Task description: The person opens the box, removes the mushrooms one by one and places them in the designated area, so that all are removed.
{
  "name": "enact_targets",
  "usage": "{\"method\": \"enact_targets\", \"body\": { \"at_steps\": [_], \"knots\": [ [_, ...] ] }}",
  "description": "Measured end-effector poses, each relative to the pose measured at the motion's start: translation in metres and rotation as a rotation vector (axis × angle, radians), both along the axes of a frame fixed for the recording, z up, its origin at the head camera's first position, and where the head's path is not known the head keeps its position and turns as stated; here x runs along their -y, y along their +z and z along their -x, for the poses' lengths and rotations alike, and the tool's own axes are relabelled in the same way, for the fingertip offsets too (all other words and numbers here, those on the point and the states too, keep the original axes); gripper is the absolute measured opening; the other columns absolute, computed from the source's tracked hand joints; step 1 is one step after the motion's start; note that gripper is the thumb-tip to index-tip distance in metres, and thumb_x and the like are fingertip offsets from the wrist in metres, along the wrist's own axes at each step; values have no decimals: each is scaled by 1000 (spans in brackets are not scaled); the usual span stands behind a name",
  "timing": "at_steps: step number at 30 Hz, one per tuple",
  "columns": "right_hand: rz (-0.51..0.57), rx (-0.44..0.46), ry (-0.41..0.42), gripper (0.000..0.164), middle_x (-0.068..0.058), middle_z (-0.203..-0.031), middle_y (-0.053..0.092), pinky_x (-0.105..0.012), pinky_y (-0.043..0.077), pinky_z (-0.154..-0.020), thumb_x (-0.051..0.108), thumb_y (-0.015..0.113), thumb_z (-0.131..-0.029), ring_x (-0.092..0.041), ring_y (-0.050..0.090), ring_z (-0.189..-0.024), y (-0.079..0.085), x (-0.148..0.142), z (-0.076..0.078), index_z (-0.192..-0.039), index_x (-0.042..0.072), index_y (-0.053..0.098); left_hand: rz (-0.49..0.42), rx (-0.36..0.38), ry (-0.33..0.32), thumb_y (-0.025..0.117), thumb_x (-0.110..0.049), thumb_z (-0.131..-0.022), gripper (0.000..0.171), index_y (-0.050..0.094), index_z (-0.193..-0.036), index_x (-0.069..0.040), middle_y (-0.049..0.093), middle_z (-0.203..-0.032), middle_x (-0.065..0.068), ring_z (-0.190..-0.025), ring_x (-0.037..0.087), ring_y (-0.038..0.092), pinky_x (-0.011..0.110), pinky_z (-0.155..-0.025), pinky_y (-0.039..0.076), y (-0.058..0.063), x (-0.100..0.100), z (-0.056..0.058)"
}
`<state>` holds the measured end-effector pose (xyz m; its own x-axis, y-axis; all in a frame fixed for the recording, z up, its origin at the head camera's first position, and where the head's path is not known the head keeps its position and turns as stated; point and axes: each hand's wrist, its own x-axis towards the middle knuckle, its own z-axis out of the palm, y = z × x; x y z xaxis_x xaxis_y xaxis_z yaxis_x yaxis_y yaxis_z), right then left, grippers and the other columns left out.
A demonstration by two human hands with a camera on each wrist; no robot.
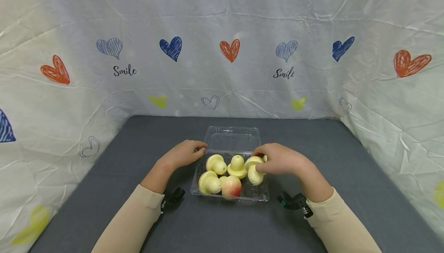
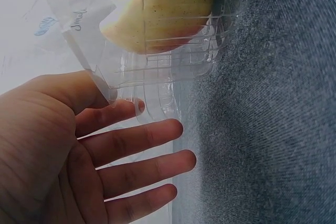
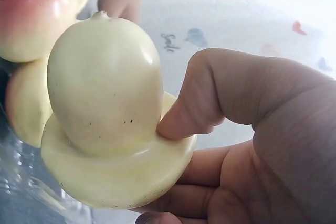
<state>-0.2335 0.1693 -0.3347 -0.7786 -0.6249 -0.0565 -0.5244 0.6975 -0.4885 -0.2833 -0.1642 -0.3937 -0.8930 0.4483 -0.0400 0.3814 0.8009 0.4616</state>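
One clear tray [image 1: 249, 190]: your left hand [image 1: 185, 153] pinches its rim, 10 o'clock.
Your right hand [image 1: 280, 158]: nearer; thumb and fingers pinch the yellow fruit [image 3: 107, 108].
Yellow fruit: 8 o'clock from your grip, tray's 3 o'clock side, long axis 12–6.

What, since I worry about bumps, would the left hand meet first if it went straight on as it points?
Probably the clear container, on its left side by the open lid. In the head view the left hand points there, looking all but against it; any gap is unclear.
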Motion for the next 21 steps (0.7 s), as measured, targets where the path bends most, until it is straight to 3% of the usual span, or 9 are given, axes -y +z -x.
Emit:
{"method": "enact_targets", "body": {
  "at_steps": [3, 12, 21],
  "knots": [
    [17, 33, -38, 32, 3, -96, 65, -33, 47, -68, 12, 64, -84, -16, 55, -79, 4, -5, -2, -115, 8, 72, 4, -6, 0, 52, -25, -109, 39, 62, -142, -8, 67, -131, 9, -108, 23, 66, 41, -82, 54, 0, 0, 0],
    [43, 39, -102, 31, 0, -99, 63, -34, 47, -68, 12, 66, -85, -18, 55, -79, 14, -20, -3, -115, 11, 69, 6, -1, 6, 52, -25, -109, 39, 63, -142, -8, 67, -131, 9, -100, 19, 65, 41, -77, 51, 1, -1, 0],
    [44, 14, -138, 34, -2, -103, 65, -34, 49, -72, 13, 68, -83, -18, 57, -84, 20, -34, 0, -116, 8, 67, 7, -7, 4, 52, -26, -109, 39, 62, -143, -8, 66, -132, 9, -112, 25, 65, 44, -88, 55, 0, 0, -1]
  ]
}}
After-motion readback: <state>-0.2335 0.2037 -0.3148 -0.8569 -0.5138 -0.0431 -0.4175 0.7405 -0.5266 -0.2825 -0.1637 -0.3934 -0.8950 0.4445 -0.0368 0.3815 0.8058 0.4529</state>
